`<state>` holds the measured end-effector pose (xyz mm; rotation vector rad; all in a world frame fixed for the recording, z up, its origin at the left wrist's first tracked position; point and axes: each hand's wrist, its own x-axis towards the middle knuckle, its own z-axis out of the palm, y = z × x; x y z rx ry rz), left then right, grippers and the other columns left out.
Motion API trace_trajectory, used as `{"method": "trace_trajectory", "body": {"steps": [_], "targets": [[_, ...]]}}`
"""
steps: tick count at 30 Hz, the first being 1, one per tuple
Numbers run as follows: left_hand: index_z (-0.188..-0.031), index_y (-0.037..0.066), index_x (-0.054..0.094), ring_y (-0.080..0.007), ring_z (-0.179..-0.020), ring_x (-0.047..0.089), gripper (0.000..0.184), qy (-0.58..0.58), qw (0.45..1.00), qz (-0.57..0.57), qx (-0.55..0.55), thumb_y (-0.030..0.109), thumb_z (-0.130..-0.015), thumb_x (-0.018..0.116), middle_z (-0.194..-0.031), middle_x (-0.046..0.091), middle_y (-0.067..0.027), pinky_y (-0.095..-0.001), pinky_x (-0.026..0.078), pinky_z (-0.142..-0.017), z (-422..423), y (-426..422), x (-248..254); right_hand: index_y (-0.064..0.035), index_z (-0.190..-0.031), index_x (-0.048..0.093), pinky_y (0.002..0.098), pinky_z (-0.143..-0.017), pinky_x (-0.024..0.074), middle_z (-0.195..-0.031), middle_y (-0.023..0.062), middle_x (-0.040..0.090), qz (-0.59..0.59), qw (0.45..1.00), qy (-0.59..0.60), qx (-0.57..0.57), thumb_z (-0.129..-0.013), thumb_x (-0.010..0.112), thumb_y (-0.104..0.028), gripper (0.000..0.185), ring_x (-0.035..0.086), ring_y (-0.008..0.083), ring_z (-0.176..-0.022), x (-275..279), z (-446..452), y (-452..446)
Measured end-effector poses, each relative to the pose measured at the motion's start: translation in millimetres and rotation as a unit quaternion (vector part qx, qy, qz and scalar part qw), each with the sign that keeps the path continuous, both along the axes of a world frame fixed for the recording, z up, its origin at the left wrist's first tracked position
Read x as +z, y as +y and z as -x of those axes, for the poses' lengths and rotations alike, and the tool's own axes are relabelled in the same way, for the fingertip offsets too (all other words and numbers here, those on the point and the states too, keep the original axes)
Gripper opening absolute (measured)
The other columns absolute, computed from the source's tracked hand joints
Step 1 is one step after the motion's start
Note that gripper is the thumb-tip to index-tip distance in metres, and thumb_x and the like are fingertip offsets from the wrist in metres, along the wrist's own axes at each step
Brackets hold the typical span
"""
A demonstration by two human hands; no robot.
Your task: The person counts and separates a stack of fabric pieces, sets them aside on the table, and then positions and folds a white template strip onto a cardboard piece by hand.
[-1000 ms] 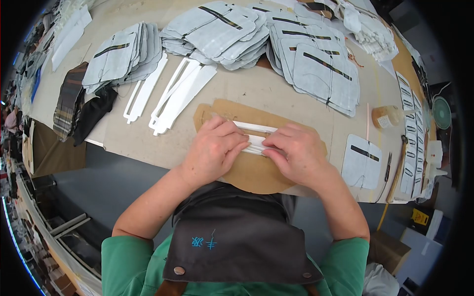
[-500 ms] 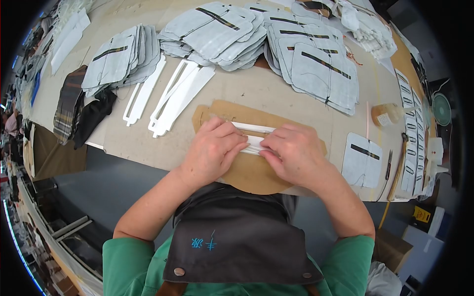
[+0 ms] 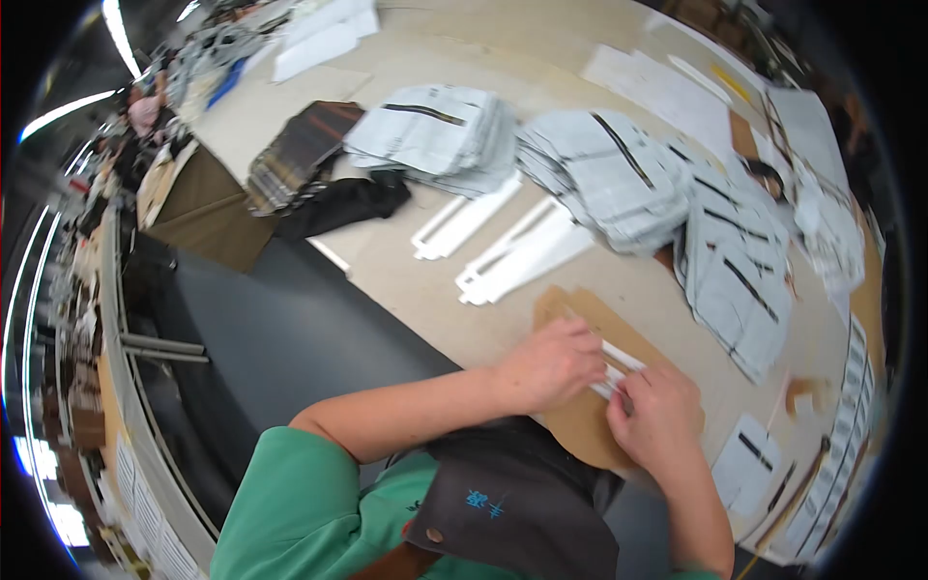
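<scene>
A brown card sheet (image 3: 576, 427) with rounded edges lies at the table's front edge under both hands. Across its middle runs a narrow slot with white strips (image 3: 623, 357) along it. My left hand (image 3: 553, 365) is closed at the left part of the slot, fingertips pressed on a white strip. Opposite it, my right hand (image 3: 659, 411) has thumb and fingers pinched on the strip's other end. The fingers partly cover the strip, and motion blurs the view.
Stacks of grey pieces with dark slots (image 3: 619, 174) stand beyond the hands. White slotted templates (image 3: 522, 253) lie nearer, beside black cloth (image 3: 353, 205) and plaid fabric (image 3: 302, 155). To the right are a single grey piece (image 3: 744, 464) and a small jar (image 3: 804, 396).
The head view has swung left and tilted, so the table and hands appear further right. Both hands stay at the slot in the brown card, the right one slightly shifted along the strip.
</scene>
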<state>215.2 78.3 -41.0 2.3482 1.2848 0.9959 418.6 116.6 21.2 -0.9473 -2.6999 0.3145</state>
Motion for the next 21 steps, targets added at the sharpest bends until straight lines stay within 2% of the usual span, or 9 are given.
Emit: {"method": "trace_trajectory", "body": {"steps": [4,9,13,15,19,21], "targets": [[-0.093,0.006,0.072,-0.0254,-0.093,0.054,0.012,-0.008,1.0,0.015,0.008,0.015,-0.085,0.072,-0.092,0.059,-0.0042,-0.0364,0.047,-0.084,-2,-2,0,-0.0044,-0.069,0.062,0.0437,-0.064,0.0488,-0.072,0.0108,0.062,-0.021,1.0,0.001,0.017,-0.069,0.073,-0.008,0.012,0.061,0.0303,-0.07,-1,-1,-2],[-0.094,0.007,0.072,-0.0256,-0.094,0.054,0.012,-0.01,1.0,0.013,0.01,0.018,-0.088,0.07,-0.091,0.058,-0.0038,-0.0371,0.047,-0.085,-2,-1,-6,-0.0052,-0.078,0.062,0.0454,-0.064,0.0476,-0.077,0.0105,0.061,-0.016,0.999,-0.051,0.001,-0.067,0.07,-0.004,0.014,0.059,0.0318,-0.075,0,2,-7],[-0.093,0.008,0.072,-0.0256,-0.095,0.054,0.012,-0.019,0.999,0.026,0.004,0.02,-0.09,0.07,-0.091,0.059,-0.0035,-0.0378,0.047,-0.086,-2,0,-8,-0.0049,-0.081,0.063,0.0455,-0.066,0.0471,-0.079,0.0113,0.06,-0.011,0.999,-0.046,-0.005,-0.065,0.068,-0.002,0.017,0.059,0.0326,-0.077,-3,-4,-4],[-0.093,0.008,0.071,-0.0259,-0.095,0.054,0.012,-0.021,0.999,0.022,0.009,0.02,-0.09,0.07,-0.092,0.059,-0.0035,-0.0378,0.047,-0.086,-3,-1,-8,-0.0043,-0.09,0.064,0.0439,-0.069,0.0478,-0.083,0.0112,0.059,0.012,0.999,-0.032,0.028,-0.07,0.071,-0.004,0.021,0.059,0.032,-0.08,-2,-9,-2],[-0.094,0.008,0.07,-0.0266,-0.096,0.054,0.014,-0.024,1.0,0.015,-0.005,0.021,-0.089,0.071,-0.093,0.059,-0.0039,-0.0382,0.047,-0.087,1,-2,-7,-0.0044,-0.086,0.066,0.0443,-0.069,0.0472,-0.083,0.0121,0.062,0.026,1.0,0.002,0.004,-0.069,0.078,-0.011,0.021,0.06,0.0339,-0.08,-4,-8,-4],[-0.1,0.008,0.068,-0.0269,-0.1,0.053,0.024,-0.002,0.999,0.037,-0.031,0.026,-0.085,0.074,-0.097,0.058,-0.0043,-0.039,0.046,-0.089,7,-3,-1,-0.0046,-0.085,0.066,0.0445,-0.069,0.0471,-0.083,0.0119,0.062,0.017,1.0,0.003,0.0,-0.07,0.078,-0.011,0.02,0.06,0.0339,-0.08,-6,-8,-4]]}}
